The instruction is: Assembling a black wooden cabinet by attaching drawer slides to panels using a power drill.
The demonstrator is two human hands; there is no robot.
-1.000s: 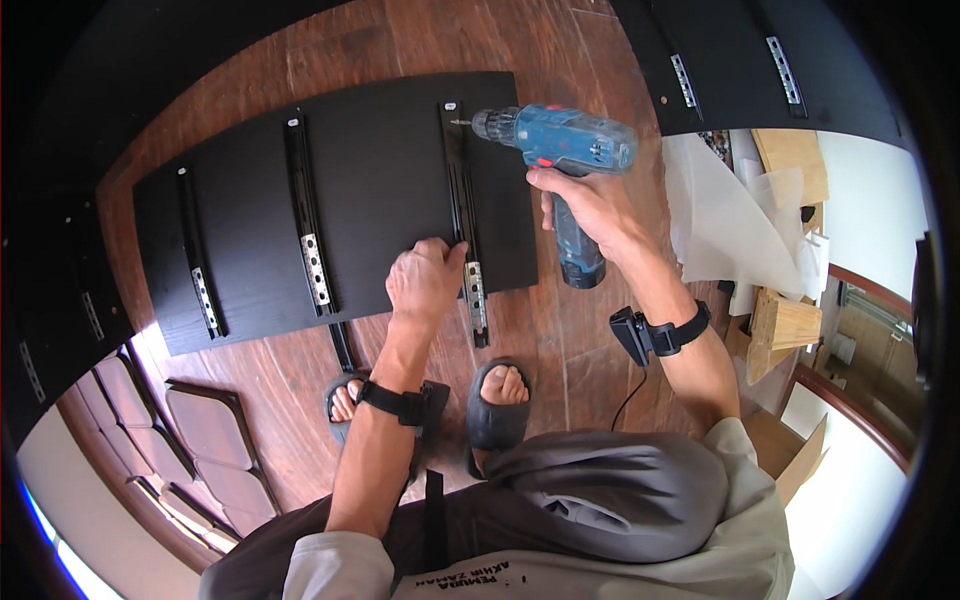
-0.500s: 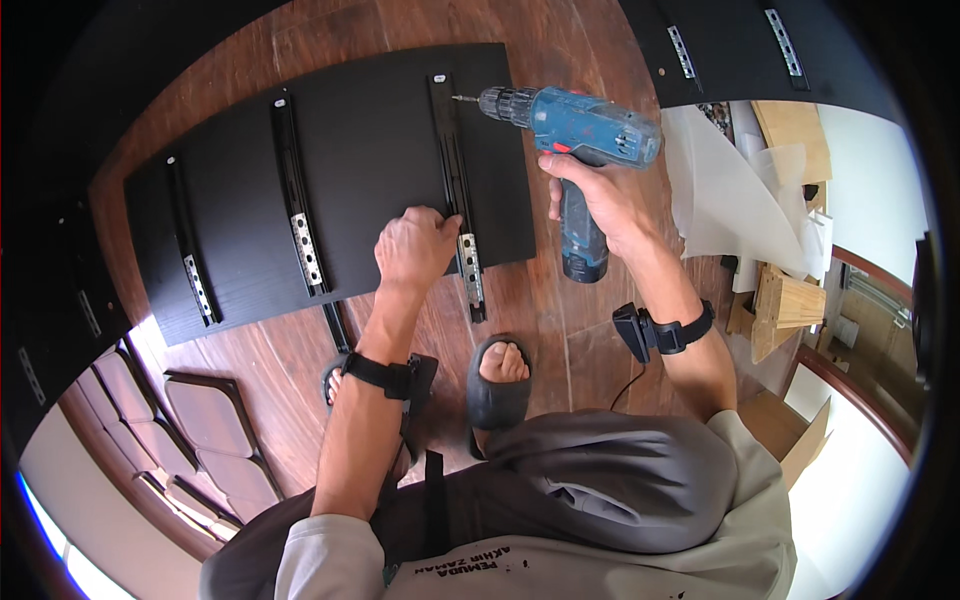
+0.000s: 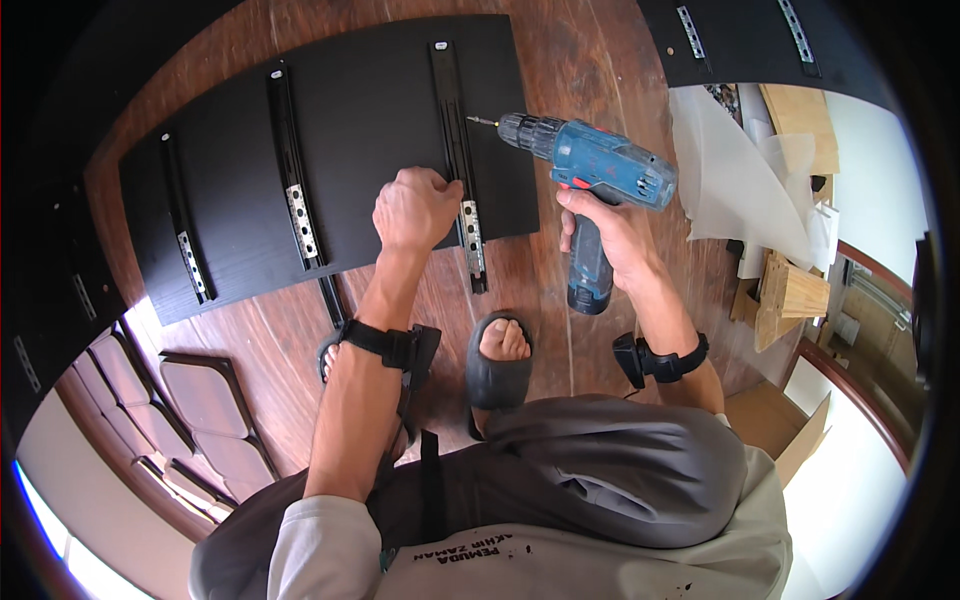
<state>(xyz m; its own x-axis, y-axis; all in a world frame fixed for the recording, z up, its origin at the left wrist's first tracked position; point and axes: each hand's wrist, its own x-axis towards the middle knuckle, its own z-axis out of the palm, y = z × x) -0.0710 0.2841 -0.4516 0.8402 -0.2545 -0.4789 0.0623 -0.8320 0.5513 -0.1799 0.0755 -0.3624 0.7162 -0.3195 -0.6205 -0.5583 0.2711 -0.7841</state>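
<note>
A black board (image 3: 370,110) lies on the floor with three drawer slides on it. At the right-hand drawer slide (image 3: 452,120), my left hand (image 3: 415,210) is closed, its thumb against the rail; its curled fingertips are hidden. That slide's lower end juts past the board's near edge. My right hand (image 3: 622,235) grips a blue cordless drill (image 3: 612,165) by its handle. The drill points left, its slim bit (image 3: 482,121) over the board, just right of the slide and apparently apart from it.
More black boards with metal rails (image 3: 795,30) stand at the upper right and far left. A translucent sheet (image 3: 735,180) and wood offcuts (image 3: 795,295) lie on the right. Padded brown panels (image 3: 205,395) are at the lower left. My sandalled foot (image 3: 500,365) stands near the board.
The view has tilted, so the board sits higher in the picture. The drill has drawn back toward me and its bit now sits lower along the slide. My left hand stays at the slide.
</note>
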